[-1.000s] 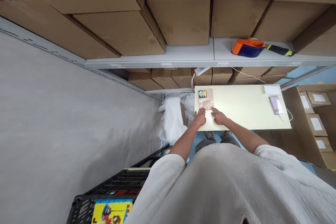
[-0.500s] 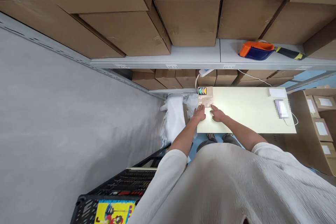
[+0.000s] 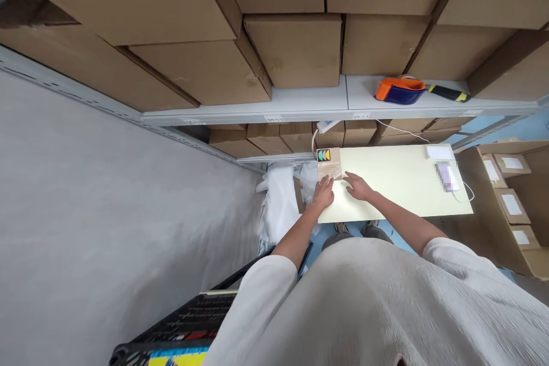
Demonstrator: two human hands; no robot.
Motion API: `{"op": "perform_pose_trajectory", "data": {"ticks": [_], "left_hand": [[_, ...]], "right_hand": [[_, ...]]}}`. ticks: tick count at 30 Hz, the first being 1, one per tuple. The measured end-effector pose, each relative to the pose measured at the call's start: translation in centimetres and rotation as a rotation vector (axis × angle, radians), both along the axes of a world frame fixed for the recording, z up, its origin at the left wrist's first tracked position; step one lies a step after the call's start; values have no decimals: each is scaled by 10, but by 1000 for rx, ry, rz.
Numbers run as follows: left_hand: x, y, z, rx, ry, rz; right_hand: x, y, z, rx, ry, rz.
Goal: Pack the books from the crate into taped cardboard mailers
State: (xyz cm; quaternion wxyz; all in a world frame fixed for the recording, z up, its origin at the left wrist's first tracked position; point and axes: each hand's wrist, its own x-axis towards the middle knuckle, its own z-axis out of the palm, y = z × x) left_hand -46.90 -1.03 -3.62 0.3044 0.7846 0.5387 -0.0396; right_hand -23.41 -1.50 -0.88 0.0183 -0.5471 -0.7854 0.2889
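Note:
A small brown cardboard package (image 3: 329, 167) with green, tan and yellow shapes on a black patch lies at the left end of the pale yellow tabletop (image 3: 386, 183). My left hand (image 3: 323, 193) rests on its near edge, fingers stretched out over the cardboard. Just right of it, my right hand (image 3: 358, 188) reaches with extended fingers to the package's lower right corner; from above I cannot tell how firmly it touches. Neither hand is wrapped round anything.
Tape dispenser (image 3: 400, 91) and a black-yellow handled tool (image 3: 449, 93) sit on the shelf (image 3: 309, 100) below stacked cartons (image 3: 295, 48). A large open carton (image 3: 476, 200) holds small labelled boxes at right. A black crate (image 3: 180, 320) stands lower left, white wrapping (image 3: 278, 200) beside the table.
The camera view has shifted slightly, moving the shelf lower in the picture. My right hand's fingers have moved a little along the package's right corner; my left hand stays at its near edge.

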Motion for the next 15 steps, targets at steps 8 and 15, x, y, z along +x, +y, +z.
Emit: {"op": "perform_pose_trajectory", "data": {"ticks": [8, 15], "left_hand": [[38, -8, 27, 63, -143, 32], [81, -17, 64, 70, -150, 75]], "right_hand": [[126, 55, 116, 564, 130, -307], [171, 134, 219, 770, -125, -366]]}}
